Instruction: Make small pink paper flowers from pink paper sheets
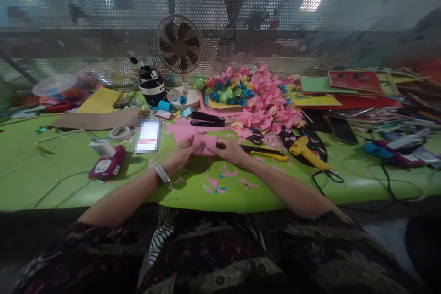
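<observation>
A small piece of pink paper (206, 143) is held between both hands just above the green table. My left hand (184, 152), with a pale watch band at the wrist, pinches its left side. On its right side, my right hand (229, 150) grips the edge between thumb and fingers. More pink sheets (179, 129) lie flat right behind the hands. A black stapler (207, 120) rests beyond them. Black scissors (256, 137) and a yellow cutter knife (270, 155) are to the right of my right hand.
A heap of pink paper flowers (265, 94) stands at the back, beside a fan (179, 46) and a dark bottle (151, 85). A lit phone (148, 135) and purple extension socket (107, 164) lie left, a yellow glue gun (308, 152) right. Paper scraps (216, 186) litter the front.
</observation>
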Available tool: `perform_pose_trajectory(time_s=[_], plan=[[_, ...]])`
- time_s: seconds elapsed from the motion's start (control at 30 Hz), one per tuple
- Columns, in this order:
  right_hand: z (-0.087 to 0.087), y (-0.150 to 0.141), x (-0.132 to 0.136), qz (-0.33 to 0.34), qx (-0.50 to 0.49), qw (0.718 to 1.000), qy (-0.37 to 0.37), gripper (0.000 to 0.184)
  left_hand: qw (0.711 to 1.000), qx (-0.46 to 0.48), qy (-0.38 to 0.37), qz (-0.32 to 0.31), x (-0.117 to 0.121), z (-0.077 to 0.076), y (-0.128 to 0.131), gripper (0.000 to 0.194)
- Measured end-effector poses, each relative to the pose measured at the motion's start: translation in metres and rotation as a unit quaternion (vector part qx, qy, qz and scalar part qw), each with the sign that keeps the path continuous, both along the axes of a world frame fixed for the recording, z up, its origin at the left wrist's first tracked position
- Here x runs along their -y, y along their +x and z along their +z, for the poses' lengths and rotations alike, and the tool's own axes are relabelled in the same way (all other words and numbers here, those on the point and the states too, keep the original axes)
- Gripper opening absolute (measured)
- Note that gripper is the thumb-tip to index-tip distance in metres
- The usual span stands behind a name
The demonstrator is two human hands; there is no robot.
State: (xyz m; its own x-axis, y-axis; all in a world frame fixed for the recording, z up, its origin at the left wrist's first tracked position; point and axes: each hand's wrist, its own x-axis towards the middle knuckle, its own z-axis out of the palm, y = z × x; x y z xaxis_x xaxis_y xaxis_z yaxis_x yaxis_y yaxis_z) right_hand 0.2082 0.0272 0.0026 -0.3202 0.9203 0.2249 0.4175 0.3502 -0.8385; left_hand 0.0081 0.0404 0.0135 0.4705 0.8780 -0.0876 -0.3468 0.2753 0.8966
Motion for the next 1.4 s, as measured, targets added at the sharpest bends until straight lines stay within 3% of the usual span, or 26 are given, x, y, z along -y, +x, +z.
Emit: perform_pose_trajectory(time_s=[0.13, 0.47, 0.97, 1.4], plan=[[0.0044, 0.0011, 0.0042, 0.023, -0.026, 0.999, -0.033, 0.042, 1.0, 0.004, 0.012, 0.009, 0.0031, -0.0001, 0.0012, 0.034], [0.0082, 0.0, 0.001, -0.037, -0.003, 0.999, 0.018, 0.053, 0.998, 0.011, 0.056, -0.007, 0.0024, -0.0015, 0.0003, 0.06], [0.0088, 0.0015, 0.002, -0.029, -0.008, 0.999, 0.017, 0.047, 0.997, 0.003, 0.076, -0.004, 0.0042, -0.0035, -0.0015, 0.048], [0.0091, 0.0014, 0.0023, -0.04, 0.002, 0.999, 0.036, 0.049, 0.997, 0.005, 0.072, 0.004, 0.0066, 0.0029, 0.0004, 0.052]])
